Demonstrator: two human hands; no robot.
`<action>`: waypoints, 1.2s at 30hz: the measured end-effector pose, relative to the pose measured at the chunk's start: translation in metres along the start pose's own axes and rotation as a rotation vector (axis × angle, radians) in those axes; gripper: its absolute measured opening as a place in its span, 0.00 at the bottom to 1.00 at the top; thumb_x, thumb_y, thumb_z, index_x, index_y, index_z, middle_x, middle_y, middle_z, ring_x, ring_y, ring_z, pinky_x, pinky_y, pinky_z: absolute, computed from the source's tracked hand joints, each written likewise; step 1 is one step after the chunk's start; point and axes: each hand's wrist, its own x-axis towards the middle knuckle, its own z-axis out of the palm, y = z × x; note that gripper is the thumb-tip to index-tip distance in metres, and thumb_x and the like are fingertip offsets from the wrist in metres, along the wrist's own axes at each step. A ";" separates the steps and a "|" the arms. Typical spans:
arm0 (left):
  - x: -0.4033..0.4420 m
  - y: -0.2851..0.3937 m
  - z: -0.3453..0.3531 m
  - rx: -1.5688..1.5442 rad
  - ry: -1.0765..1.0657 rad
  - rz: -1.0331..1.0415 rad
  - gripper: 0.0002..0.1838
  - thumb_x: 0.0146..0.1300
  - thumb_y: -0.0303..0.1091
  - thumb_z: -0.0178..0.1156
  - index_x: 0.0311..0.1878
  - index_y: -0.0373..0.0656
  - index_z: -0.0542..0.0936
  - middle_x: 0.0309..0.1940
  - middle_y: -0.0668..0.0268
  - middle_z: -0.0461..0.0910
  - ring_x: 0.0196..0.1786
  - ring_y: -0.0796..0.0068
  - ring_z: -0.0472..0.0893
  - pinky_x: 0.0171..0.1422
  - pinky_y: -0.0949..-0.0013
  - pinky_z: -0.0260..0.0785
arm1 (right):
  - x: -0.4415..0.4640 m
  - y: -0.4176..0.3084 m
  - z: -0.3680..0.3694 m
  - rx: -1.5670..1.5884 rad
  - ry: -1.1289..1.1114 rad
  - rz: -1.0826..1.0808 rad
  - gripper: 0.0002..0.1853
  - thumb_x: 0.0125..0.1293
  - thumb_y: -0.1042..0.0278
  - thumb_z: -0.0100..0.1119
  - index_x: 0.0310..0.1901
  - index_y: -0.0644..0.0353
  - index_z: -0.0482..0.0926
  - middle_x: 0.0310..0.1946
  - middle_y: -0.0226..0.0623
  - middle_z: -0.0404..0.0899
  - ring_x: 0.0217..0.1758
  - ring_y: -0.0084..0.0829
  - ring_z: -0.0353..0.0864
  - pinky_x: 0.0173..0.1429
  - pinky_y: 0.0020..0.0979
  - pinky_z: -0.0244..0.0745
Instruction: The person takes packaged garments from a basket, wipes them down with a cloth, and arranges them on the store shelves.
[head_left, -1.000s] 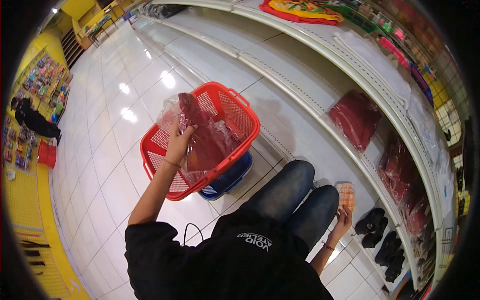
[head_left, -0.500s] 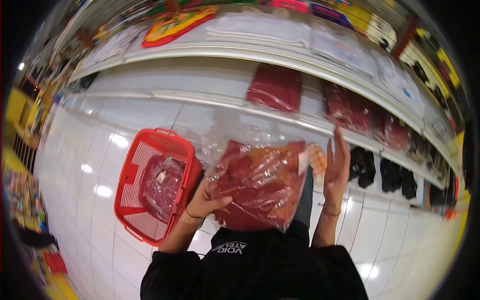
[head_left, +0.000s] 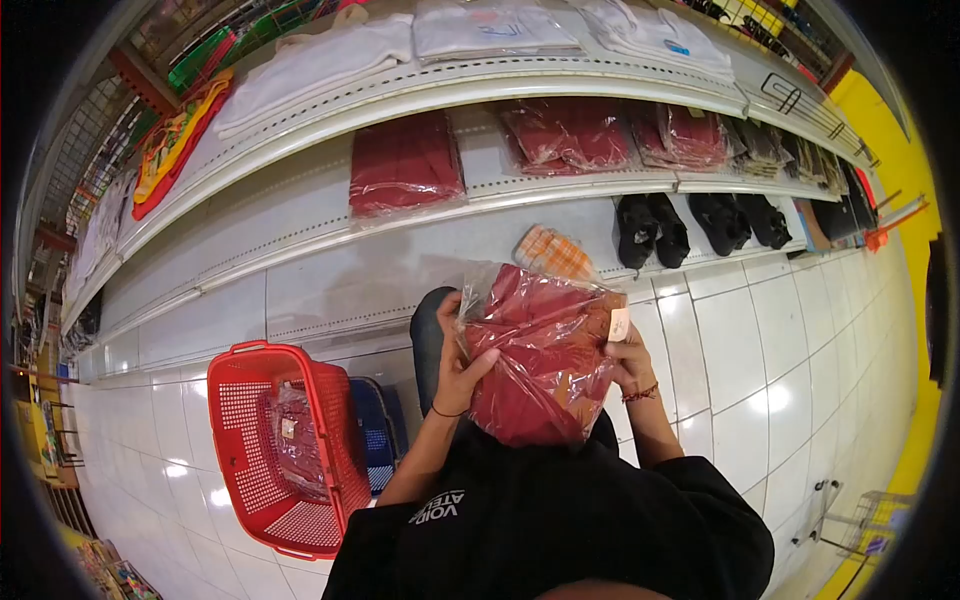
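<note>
A dark red folded garment in a clear plastic bag (head_left: 540, 360) is held up in front of my chest. My left hand (head_left: 462, 365) grips its left edge, thumb across the front. On the other side my right hand (head_left: 628, 362) pinches the right edge, just below a pale tag (head_left: 620, 324); some of its fingers are hidden behind the bag. To my left, a red plastic basket (head_left: 335, 440) stands on the floor. Inside it lies another clear-bagged dark red item (head_left: 298, 440).
Bagged red garments (head_left: 405, 165) lie on the lower shelf (head_left: 250, 200), with white folded clothes (head_left: 320, 70) above. Black shoes (head_left: 650, 230) and an orange checked item (head_left: 555, 252) sit low down. A blue basket (head_left: 375, 430) stands beside the red one.
My right hand, raised and apart from the bag before, now grips its right edge. The view has swung to the right, showing more of the shoes and floor there.
</note>
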 end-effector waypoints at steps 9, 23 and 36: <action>0.015 -0.033 -0.005 -0.224 -0.150 -0.101 0.49 0.48 0.37 0.67 0.69 0.48 0.46 0.69 0.60 0.44 0.69 0.66 0.52 0.70 0.64 0.47 | 0.003 -0.016 0.018 -0.260 0.238 -0.029 0.22 0.56 0.81 0.57 0.53 0.65 0.65 0.44 0.37 0.75 0.46 0.29 0.77 0.52 0.30 0.73; 0.012 -0.098 -0.055 -0.403 0.062 -0.800 0.28 0.57 0.29 0.62 0.60 0.40 0.65 0.53 0.68 0.72 0.53 0.74 0.73 0.56 0.69 0.67 | 0.007 0.000 -0.057 -0.585 0.427 0.188 0.38 0.55 0.78 0.61 0.65 0.62 0.50 0.43 0.44 0.74 0.46 0.31 0.75 0.51 0.31 0.72; -0.002 -0.109 -0.045 -0.310 0.153 -0.700 0.27 0.59 0.32 0.60 0.62 0.41 0.63 0.55 0.64 0.70 0.57 0.69 0.70 0.61 0.65 0.63 | 0.080 -0.017 -0.160 -1.680 0.530 -0.275 0.10 0.53 0.66 0.64 0.32 0.65 0.79 0.30 0.45 0.78 0.33 0.39 0.78 0.40 0.34 0.73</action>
